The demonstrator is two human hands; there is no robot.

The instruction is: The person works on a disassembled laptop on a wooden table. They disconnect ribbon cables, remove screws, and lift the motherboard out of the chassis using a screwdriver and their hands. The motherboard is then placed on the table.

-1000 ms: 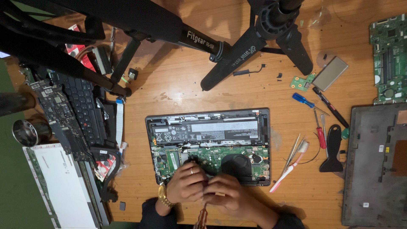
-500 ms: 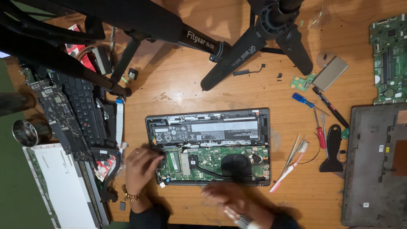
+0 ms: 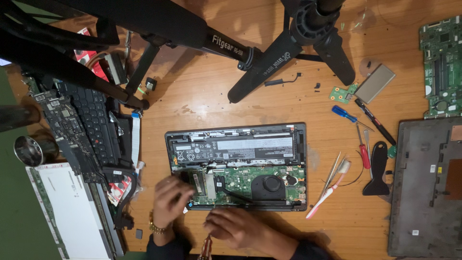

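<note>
Wooden tabletop fills the view, crossed at the top by the black legs of a tripod. At its middle an opened laptop is laid base-up with the cover off, so that the long battery, the green board and the round fan are exposed. The left hand is placed at the lower left corner of the laptop, fingers spread and blurred over the board's edge; whether anything is pinched there cannot be told. The right hand is rested just in front of the laptop's near edge, curled loosely, with a thin reddish tool handle seen beside it; whether it is gripped cannot be told. To the right, a toothbrush, tweezers, a red screwdriver, a blue screwdriver and a black pry tool are laid out, with a grey back cover beyond. A stripped keyboard and a screen panel are piled at the left. The step in hand is judged to be work on the board's left corner, at a connector or screw; a steady, fine touch would be called for there.
</note>
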